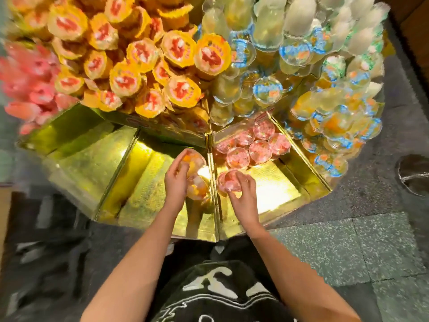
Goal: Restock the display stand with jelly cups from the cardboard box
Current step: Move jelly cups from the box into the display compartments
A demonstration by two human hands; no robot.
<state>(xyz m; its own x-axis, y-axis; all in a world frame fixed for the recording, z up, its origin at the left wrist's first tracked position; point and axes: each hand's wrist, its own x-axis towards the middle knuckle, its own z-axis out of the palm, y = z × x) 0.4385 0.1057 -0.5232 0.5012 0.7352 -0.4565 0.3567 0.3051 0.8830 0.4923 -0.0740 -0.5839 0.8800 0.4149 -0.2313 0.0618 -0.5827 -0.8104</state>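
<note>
Two hands work at once: our left hand [177, 182] fingers clasp orange jelly cups [196, 180], right hand [242, 194] fingers grip a pink jelly cup [228, 183] just short of the pink cluster [251, 145], both gold compartments [308, 182] mostly unfilled.

The display stand [308, 180] in front of me is a tiered, gold-lined rack split by thin dividers into wedge-shaped compartments. In the compartment on my right, a cluster of pink-lidded jelly cups [253, 145] sits packed together at the back, with the shiny gold floor bare in front of them. The compartment to my left of the divider [212, 173] shows stepped gold shelves [141, 180], mostly bare. On the tier above, yellow-wrapped cups with red centres [144, 66] are heaped tightly, pink packs [27, 89] crowd the far left, and clear blue-labelled cups [294, 52] pile up on the right. The stand rests on a speckled tile floor [348, 247].
</note>
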